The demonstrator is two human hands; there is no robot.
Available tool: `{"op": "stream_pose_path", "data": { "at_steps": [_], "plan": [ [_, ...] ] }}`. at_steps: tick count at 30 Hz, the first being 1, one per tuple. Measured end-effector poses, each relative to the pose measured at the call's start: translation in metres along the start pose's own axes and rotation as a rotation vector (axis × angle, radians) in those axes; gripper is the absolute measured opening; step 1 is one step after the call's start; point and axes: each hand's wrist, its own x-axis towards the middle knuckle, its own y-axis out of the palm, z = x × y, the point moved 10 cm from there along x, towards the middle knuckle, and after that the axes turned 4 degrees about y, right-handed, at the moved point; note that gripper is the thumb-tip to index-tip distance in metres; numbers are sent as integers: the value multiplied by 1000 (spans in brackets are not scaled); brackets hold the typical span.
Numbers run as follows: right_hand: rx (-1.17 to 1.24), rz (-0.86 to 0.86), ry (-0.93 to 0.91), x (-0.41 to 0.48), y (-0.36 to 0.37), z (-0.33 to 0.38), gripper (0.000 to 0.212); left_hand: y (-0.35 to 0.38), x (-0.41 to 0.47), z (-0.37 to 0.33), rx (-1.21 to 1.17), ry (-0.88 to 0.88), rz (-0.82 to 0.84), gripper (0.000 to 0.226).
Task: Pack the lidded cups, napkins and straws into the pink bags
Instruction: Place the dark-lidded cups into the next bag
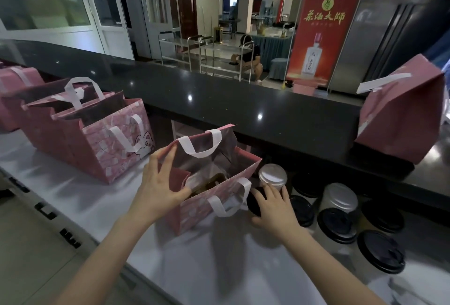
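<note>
Head view: the right hand [275, 209] is on a black-lidded cup [253, 204] that stands on the white desk [219, 268], just beside the right wall of the open pink bag [194, 214]. Its fingers [261, 194] curl over the far edge of the lid and the thumb closes on the near edge, so the cup is gripped from above. The cup stands upright with its long axis vertical, and most of its body is hidden under the hand.

The left hand [158, 190] lies against the bag's left wall, fingers spread and nearly straight. The forefinger reaches the top rim and the thumb reaches toward the near corner of the mouth. Whether the thumb hooks over the rim cannot be told.

The move turns on one relation: the bag's mouth lies left of the cup and higher than its lid. The cup probably has to rise straight up before it goes left over the right rim, past the near white handle [226, 203] drooping there. The right hand is plainly the nearer one.

Something dark already sits low in the bag, but it is too dim to name. A clear-topped cup [272, 175] stands just behind the gripped one, and more cups [337, 224] stand to its right.
</note>
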Motion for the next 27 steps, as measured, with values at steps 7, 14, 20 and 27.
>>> {"op": "stream_pose_path", "data": {
  "at_steps": [7,14,20,27],
  "plan": [
    [24,46,-79,2,-11,1,67,1,7,14,-7,-29,24,100],
    [292,-248,-117,-38,-104,-10,79,-2,5,13,-6,68,59,106],
    [353,-379,-239,-60,-177,1,81,2,1,0,-23,117,108,105],
    [398,-444,-380,-57,-213,51,82,0,5,5,-30,101,145,110]
  ]
}}
